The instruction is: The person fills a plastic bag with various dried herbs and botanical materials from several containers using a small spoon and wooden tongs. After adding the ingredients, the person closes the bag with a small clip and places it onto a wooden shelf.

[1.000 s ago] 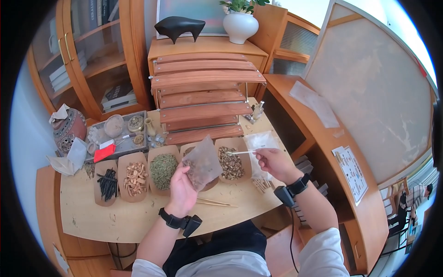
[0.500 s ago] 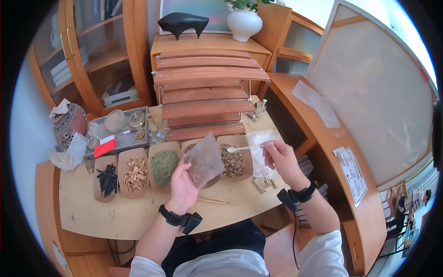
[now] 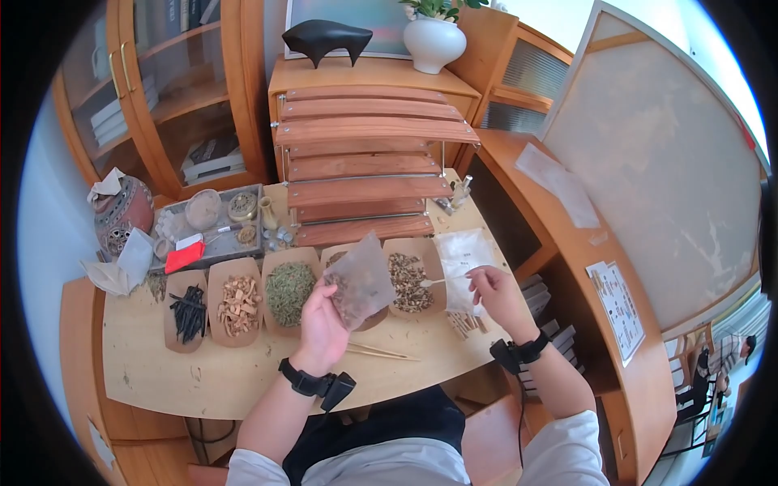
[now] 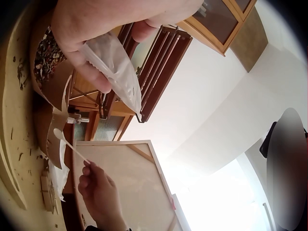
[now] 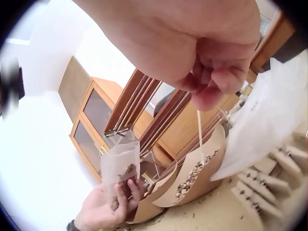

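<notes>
My left hand [image 3: 322, 338] holds up a translucent pouch [image 3: 362, 279] with brown dried bits inside, also seen in the right wrist view. A small pale spoon [image 4: 73, 148] is pinched between the thumb and fingers of my right hand [image 3: 497, 298]. Its bowl hangs over the right edge of a paper tray [image 3: 435, 255] filled with chopped brown-and-white dried herb [image 3: 408, 285]. Another tray [image 3: 374, 321] is mostly hidden behind the pouch. Further left stand trays of green dried leaves [image 3: 290, 293], tan wood chips [image 3: 237, 306] and black strips [image 3: 188, 316].
Beside the rightmost tray lies a white plastic packet [image 3: 463, 253], with small wooden pieces [image 3: 466, 325] below it. Thin wooden sticks [image 3: 382, 351] lie in front of the trays. Behind rises a slatted wooden rack [image 3: 365, 192]; a grey tray [image 3: 212, 257] of small vessels sits back left.
My right hand has moved right and slightly down, bringing the spoon from above the rightmost tray's herb to its right edge. My left hand keeps the pouch in nearly the same place.
</notes>
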Demonstrator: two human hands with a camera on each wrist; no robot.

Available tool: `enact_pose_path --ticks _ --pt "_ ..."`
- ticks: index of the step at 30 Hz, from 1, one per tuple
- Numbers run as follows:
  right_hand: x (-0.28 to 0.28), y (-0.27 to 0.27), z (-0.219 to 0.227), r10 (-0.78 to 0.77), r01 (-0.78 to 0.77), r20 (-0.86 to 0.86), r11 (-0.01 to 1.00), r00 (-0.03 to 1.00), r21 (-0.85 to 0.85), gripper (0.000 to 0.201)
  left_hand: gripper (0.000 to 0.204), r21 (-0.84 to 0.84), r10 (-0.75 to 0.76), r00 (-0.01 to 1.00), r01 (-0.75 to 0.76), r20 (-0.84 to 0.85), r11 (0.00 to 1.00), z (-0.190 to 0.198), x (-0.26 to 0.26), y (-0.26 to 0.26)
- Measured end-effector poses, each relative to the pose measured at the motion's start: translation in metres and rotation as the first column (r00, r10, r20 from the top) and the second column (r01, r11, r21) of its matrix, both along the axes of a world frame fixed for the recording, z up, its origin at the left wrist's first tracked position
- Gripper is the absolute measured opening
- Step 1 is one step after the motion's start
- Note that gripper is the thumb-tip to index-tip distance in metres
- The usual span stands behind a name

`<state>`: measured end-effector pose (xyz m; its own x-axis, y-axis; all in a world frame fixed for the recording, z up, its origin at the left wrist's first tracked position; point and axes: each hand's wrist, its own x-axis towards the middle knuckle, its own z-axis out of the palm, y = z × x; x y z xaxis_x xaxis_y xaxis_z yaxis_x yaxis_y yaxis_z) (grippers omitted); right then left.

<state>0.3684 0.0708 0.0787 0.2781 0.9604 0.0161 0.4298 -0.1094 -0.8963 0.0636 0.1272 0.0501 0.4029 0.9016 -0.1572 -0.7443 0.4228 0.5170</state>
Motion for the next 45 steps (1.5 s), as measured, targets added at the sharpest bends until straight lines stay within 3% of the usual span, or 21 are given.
enact_pose_path --ticks 1,4,10,19,28,35,39,42,45 --pt "0.002 -0.001 0.003 -0.035 0.036 0.087 0.999 0.996 -0.007 0.026 0.048 0.001 0.0 1.0 0.0 0.004 1.0 -0.001 0.0 0.0" --pt "0.003 -0.004 0.002 0.013 -0.004 0.117 0.997 0.993 -0.076 0.027 0.048 0.008 0.002 1.0 -0.002 0.007 1.0 -0.002 0.0 0.0" --pt "-0.011 0.006 -0.009 -0.051 -0.04 -0.271 0.946 0.961 -0.321 0.023 0.049 0.015 -0.009 1.0 0.009 -0.011 1.0 0.003 0.001 -0.002" --pt "-0.002 0.012 -0.024 -0.07 -0.145 -0.501 0.915 0.862 -0.376 0.02 0.05 0.023 -0.012 1.0 0.012 -0.011 1.0 0.001 0.0 -0.001" --pt "0.0 0.015 0.0 -0.084 -0.129 -0.602 0.944 0.794 -0.303 0.019 0.049 0.013 -0.024 1.0 0.025 -0.012 1.0 -0.003 0.0 0.001" --pt "-0.021 0.023 0.055 0.016 -0.141 -0.613 0.978 0.79 -0.156 0.021 0.053 0.027 -0.035 0.999 0.036 -0.041 0.999 -0.004 0.002 0.001" --pt "-0.045 0.021 0.06 0.145 -0.197 -0.344 0.973 0.928 -0.12 0.026 0.053 0.028 -0.051 0.998 0.052 -0.031 0.998 -0.002 0.001 0.0" --pt "-0.053 0.015 0.065 0.097 -0.112 -0.317 0.993 0.943 -0.029 0.025 0.053 0.028 -0.049 0.998 0.05 -0.027 0.998 0.0 0.0 -0.001" --pt "-0.023 0.022 0.046 0.034 -0.031 -0.329 0.999 0.944 0.014 0.026 0.053 0.022 -0.035 0.999 0.036 -0.019 0.999 -0.001 -0.001 -0.001"
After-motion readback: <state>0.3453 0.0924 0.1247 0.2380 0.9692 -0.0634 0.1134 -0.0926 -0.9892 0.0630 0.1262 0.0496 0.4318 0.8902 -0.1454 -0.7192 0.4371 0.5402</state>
